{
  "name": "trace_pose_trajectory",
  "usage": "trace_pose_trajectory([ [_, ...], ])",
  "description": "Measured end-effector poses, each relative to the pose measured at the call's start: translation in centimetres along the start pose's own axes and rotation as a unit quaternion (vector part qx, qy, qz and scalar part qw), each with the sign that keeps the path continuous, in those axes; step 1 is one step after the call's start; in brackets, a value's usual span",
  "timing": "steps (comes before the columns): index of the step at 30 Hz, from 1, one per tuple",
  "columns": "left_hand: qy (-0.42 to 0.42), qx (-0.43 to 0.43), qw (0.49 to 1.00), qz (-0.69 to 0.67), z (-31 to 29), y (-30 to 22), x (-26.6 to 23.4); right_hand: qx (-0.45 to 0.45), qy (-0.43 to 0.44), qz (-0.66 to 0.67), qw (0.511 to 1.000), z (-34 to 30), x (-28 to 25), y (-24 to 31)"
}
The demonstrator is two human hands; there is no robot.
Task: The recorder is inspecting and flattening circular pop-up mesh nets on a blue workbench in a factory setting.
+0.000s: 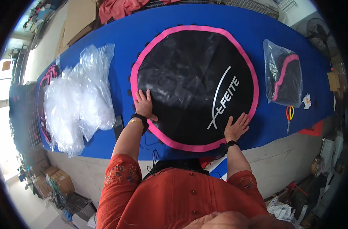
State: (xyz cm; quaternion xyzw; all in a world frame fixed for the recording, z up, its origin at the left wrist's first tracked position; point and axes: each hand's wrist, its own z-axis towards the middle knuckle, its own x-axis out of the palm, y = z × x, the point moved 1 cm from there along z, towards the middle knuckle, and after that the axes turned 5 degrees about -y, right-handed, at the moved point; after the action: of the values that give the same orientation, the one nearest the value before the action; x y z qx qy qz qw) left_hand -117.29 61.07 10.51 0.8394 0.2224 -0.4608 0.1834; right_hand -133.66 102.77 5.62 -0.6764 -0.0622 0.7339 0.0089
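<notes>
A round black mat (174,80) with a pink border and white printing lies spread flat on the blue-covered table (124,34). Small dark tabs stick out around its left and upper rim. My left hand (144,106) rests on the mat's left edge, fingers stretched over the pink border and black fabric. On the lower right edge, my right hand (235,128) lies flat with its fingers spread. Neither hand grips anything. Dark bands are around both wrists.
A heap of clear plastic bags (78,103) lies at left, partly over more pink-edged black pieces (48,78). To the right are a bagged black-and-pink piece (286,76), scissors (289,116) and a crumpled wrapper (306,101). Red cloth (120,10) and a cardboard box (79,21) stand behind.
</notes>
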Motion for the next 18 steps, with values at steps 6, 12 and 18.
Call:
trace_pose_trajectory([
  [6,0.020,-0.007,1.000,-0.010,0.27,-0.24,-0.55,0.011,-0.003,0.020,1.000,0.25,-0.08,0.11],
  [12,0.041,-0.009,0.999,-0.008,0.22,-0.12,-0.56,0.014,0.009,0.019,1.000,0.14,-0.23,0.10],
  [18,0.048,-0.003,0.998,-0.032,0.48,0.27,-0.03,0.017,-0.005,0.038,0.999,-0.11,-0.50,0.28],
])
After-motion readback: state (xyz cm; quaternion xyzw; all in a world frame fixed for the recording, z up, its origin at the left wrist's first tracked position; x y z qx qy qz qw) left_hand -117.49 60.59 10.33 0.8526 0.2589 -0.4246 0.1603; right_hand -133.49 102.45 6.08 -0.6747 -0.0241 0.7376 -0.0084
